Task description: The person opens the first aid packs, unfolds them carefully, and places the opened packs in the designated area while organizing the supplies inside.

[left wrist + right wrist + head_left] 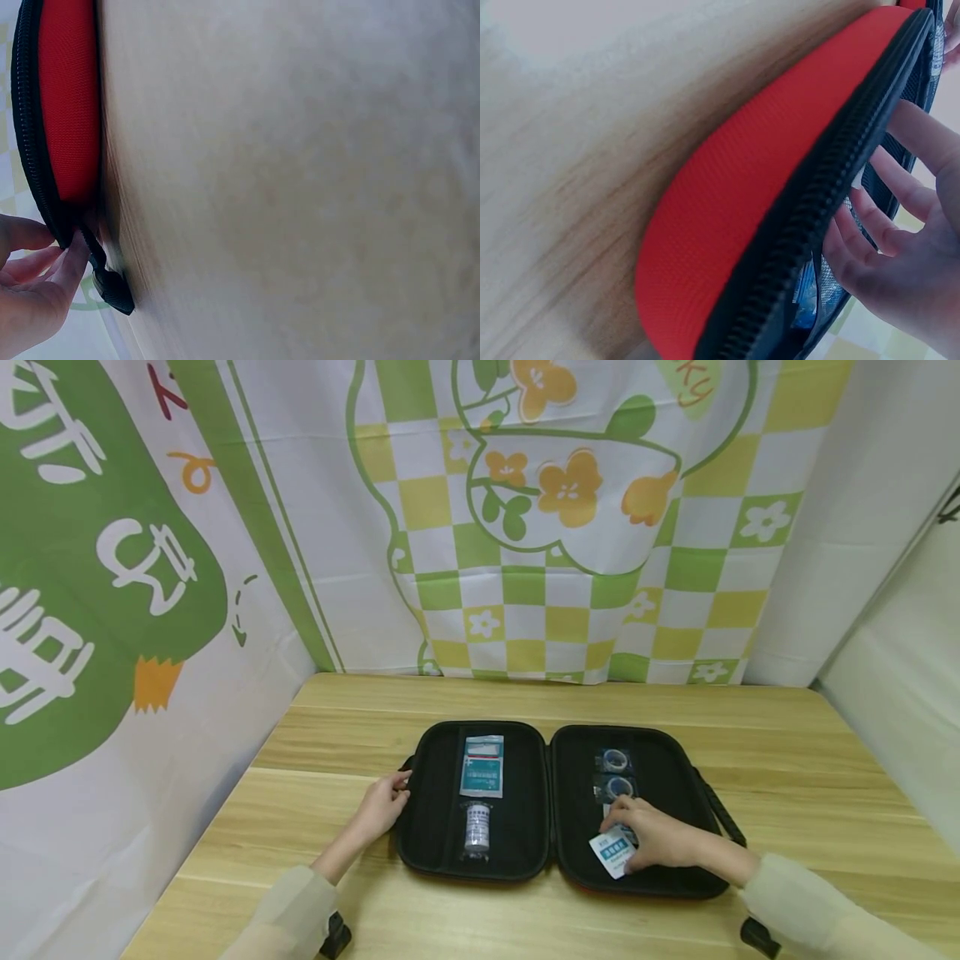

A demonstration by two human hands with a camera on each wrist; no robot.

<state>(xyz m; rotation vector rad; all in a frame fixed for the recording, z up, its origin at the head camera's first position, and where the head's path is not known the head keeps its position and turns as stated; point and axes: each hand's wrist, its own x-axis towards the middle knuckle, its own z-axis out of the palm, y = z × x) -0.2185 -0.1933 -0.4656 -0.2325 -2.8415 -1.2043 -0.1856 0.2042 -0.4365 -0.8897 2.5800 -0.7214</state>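
Observation:
A zippered case, black inside point(517, 810) and red outside point(69, 97), lies opened flat on the table. At its left edge, my left hand point(381, 806) pinches the rim close to a black zipper pull point(112, 289). Over the right half, my right hand point(660, 837) holds a small white packet with a teal label point(611, 852) between thumb and fingers. The packet is tilted, low over the lining; another item shows partly behind the fingers. Two wrapped tape rolls, one pale point(617, 760) and one blue point(619, 787), sit just beyond this hand.
In the case's left half are a teal-and-white packet point(482, 768) and a wrapped white roll point(477, 827). A black carrying handle point(723, 810) sticks out on the right. The wooden table point(420, 918) ends at a patterned curtain point(525, 610) behind and on the left.

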